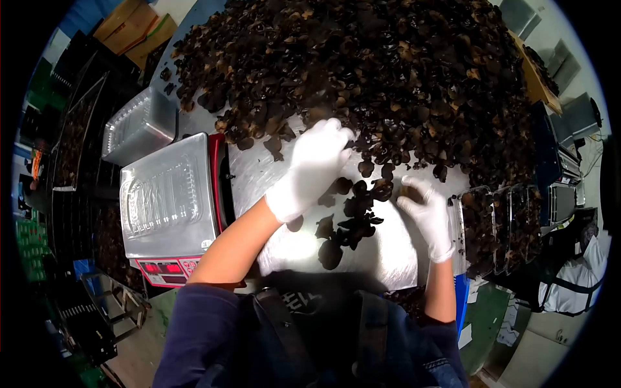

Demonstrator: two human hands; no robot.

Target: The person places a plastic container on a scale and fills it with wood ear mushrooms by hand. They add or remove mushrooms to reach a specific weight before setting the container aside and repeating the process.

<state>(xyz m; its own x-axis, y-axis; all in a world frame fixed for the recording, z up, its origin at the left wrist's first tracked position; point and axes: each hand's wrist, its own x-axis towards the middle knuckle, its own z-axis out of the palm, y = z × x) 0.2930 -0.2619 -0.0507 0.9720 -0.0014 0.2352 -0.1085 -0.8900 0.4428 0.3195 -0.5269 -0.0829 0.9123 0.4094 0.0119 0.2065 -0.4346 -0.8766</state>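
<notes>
My left hand (315,165), in a white glove, is at the near edge of a large heap of dark brown wood ear mushrooms (362,71). Its fingers are curled inward, and whatever they may hold is hidden. To the right, my right hand (425,213), also gloved in white, hovers over the table with thumb and forefinger apart and nothing visible between them. Between the hands, several loose wood ear mushrooms (354,207) lie scattered on the shiny table top (291,252). A larger dark piece (330,255) lies closest to my body.
At left stands a red scale (215,174) with a clear plastic tray (169,197) on its platform. Behind it is a stack of clear trays (141,123). Filled clear trays (495,226) line the right side. Cardboard boxes (132,29) sit at the far left.
</notes>
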